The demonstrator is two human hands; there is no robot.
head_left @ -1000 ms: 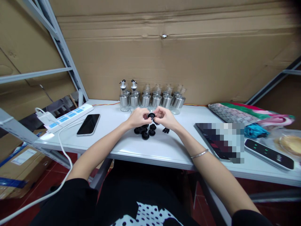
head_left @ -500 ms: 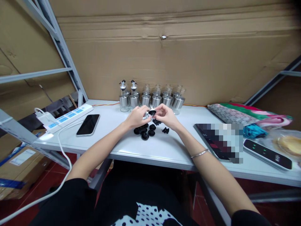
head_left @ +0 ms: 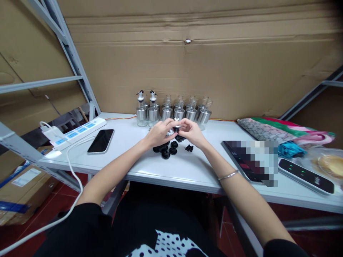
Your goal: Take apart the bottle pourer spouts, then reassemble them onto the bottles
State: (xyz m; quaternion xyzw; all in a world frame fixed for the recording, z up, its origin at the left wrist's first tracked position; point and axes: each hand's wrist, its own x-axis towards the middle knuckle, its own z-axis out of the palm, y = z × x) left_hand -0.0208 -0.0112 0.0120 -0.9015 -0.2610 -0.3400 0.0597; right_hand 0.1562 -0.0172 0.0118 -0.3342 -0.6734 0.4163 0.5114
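Over the middle of the table my left hand (head_left: 161,132) and my right hand (head_left: 190,131) meet with curled fingers. Between their fingertips is a bottle pourer stopper (head_left: 177,129), black with a silvery part on it; fingers cover much of it. Both hands pinch it. Below the left hand lies a group of black round stoppers (head_left: 165,153). Small black caps (head_left: 189,147) sit beneath the right hand, and more small black pieces (head_left: 180,138) lie between the hands. Behind them stand rows of glass bottles with metal sleeves (head_left: 167,113); two at the left carry pourers (head_left: 153,95).
On the left are a phone (head_left: 101,141), a power strip (head_left: 77,135) and a white cable (head_left: 70,167). At right lie a partly blurred tablet (head_left: 235,157), a white device with green lights (head_left: 305,176) and colourful cloth (head_left: 289,130). Cardboard (head_left: 171,64) walls the back.
The stopper between my fingers has turned, its black part now less visible and silvery part higher. Both hands have shifted slightly to the right and stayed together.
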